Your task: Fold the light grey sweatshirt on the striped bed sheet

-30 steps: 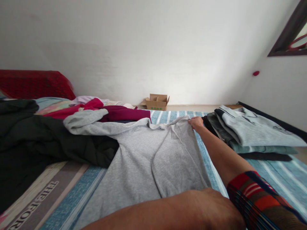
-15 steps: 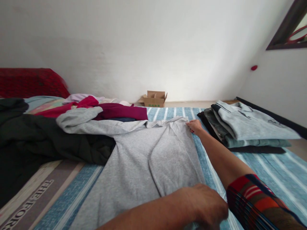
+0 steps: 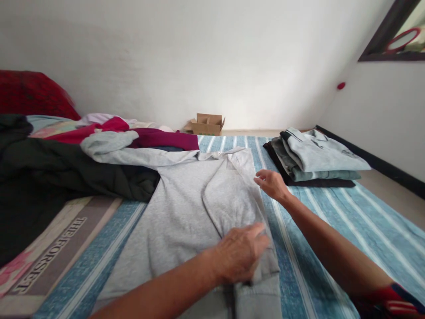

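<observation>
A light grey long-sleeved shirt [image 3: 179,208] lies spread before me, its right side folded inward and one sleeve stretched out to the left. My left hand [image 3: 241,252], a little blurred, is over the lower right part of the folded shirt, fingers stretched out. Whether its palm presses on the cloth is hidden. Just beyond the shirt's upper right edge, my right hand [image 3: 272,185] hovers with thumb and fingers apart, holding nothing. The striped blue bed sheet [image 3: 308,235] is under the shirt.
A stack of folded clothes [image 3: 318,155] sits at the right. Dark clothing [image 3: 76,173] lies at the left, with magenta garments [image 3: 166,139] behind it. A red cushion-like thing [image 3: 33,95] is at the far left. Against the wall is an open cardboard box [image 3: 207,125].
My right hand has let go of the shirt's upper right edge and moved slightly off it. My left hand has moved left and up over the shirt, its fingers opening. The view has shifted.
</observation>
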Tool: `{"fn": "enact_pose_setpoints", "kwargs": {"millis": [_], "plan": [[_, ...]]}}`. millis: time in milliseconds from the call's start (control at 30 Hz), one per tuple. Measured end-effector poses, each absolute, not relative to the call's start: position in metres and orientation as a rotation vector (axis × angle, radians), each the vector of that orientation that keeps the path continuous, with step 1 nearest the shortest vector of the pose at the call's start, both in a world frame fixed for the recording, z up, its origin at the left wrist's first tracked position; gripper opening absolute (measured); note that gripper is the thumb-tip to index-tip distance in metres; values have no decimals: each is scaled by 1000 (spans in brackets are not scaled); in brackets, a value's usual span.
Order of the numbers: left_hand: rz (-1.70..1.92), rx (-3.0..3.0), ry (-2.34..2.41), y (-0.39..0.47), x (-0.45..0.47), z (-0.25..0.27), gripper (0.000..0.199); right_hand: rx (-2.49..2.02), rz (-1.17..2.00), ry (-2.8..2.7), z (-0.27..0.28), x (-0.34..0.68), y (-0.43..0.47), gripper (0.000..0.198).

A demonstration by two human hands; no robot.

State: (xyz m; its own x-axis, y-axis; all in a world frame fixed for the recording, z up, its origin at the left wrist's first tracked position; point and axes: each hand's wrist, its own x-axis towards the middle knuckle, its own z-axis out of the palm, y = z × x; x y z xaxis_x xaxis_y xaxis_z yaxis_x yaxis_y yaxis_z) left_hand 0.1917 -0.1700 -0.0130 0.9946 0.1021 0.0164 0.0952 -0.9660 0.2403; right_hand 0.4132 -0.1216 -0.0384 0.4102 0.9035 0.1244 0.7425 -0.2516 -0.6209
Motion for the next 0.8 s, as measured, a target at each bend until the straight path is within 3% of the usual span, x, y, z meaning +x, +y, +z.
{"fn": "enact_pose_setpoints", "kwargs": {"millis": [267,533,800], "plan": [[539,2781,321,-180,140,-43,16,-1648,379,-1813,-40,354,-290,16],[480,2760,523,-210,78,-33,13,-1157,-310,-2150,-51,296,-342,21],[250,3033,610,-237,19,-46,54,-1236,-575,-2287,-67,276,-339,42]]}}
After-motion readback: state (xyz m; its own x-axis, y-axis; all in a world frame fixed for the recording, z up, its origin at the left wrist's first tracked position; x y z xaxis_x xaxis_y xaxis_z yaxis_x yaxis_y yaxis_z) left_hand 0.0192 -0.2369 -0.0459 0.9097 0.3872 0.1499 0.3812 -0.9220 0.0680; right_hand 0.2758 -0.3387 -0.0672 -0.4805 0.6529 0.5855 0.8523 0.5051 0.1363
